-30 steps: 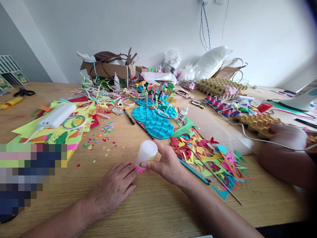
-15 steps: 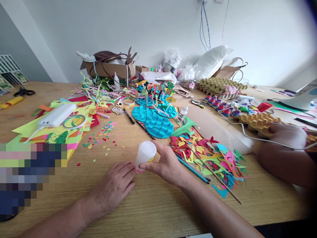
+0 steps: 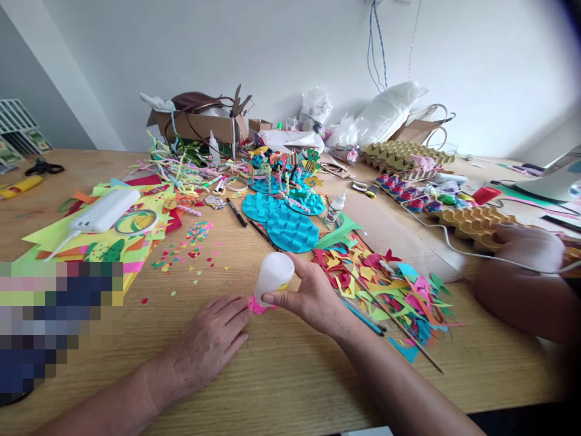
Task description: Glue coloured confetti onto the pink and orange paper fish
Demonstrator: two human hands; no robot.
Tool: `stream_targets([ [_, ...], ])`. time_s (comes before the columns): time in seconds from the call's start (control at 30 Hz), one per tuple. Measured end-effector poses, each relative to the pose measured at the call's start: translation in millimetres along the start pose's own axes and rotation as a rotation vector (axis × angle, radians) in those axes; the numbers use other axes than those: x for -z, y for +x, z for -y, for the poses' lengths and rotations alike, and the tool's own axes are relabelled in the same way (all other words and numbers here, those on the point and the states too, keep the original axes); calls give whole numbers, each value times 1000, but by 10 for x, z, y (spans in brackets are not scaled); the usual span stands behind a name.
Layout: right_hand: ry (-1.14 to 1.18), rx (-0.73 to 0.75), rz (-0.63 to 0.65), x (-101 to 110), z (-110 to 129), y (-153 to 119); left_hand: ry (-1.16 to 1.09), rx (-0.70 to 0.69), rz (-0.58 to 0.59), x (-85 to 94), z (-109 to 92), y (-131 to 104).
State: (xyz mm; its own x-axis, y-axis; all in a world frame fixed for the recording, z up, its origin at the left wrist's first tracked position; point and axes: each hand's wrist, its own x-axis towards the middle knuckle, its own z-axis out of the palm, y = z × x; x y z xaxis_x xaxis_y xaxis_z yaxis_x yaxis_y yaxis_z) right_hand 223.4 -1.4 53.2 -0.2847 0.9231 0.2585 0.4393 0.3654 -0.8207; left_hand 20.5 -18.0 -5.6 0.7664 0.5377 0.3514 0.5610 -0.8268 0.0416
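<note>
A white squeeze bottle [image 3: 275,276], probably glue, is in my right hand [image 3: 314,297], thumb and fingers wrapped round it. It is tilted with its base up; its tip is hidden below. Under it on the table lies a small pink paper piece [image 3: 256,307], partly covered. My left hand [image 3: 216,332] rests flat beside the piece, fingers stretched out and fingertips at its left edge. Past the bottle are blue discs covered in paper scales [image 3: 293,230]. Bright paper scraps [image 3: 376,284] are heaped right of my right hand.
Small confetti [image 3: 200,232] is scattered beyond my left hand. Coloured sheets [image 3: 49,233] carry a white glue gun [image 3: 106,211] and a tape roll [image 3: 136,222]. Another person's arm [image 3: 512,290] reaches in at the right, near egg cartons [image 3: 467,224]. A thin stick [image 3: 408,330] crosses the scraps.
My right hand has moved slightly right and up with the bottle, so more of the pink paper shows. My left hand has stayed in place.
</note>
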Motion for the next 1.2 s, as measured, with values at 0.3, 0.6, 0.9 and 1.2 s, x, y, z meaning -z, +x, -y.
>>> stream_targets([
  [0.3, 40, -18, -52, 0, -57, 7, 21, -15, 16, 11, 2, 21],
  [0.6, 1, 12, -50, -44, -85, 22, 27, -11, 39, 7, 6, -4],
  [0.9, -28, 33, -43, -82, -92, 28, 8, 4, 30, -7, 1, -5],
  [1.2, -71, 60, -44, -46, -81, 25, -8, 13, 19, -8, -5, 8],
])
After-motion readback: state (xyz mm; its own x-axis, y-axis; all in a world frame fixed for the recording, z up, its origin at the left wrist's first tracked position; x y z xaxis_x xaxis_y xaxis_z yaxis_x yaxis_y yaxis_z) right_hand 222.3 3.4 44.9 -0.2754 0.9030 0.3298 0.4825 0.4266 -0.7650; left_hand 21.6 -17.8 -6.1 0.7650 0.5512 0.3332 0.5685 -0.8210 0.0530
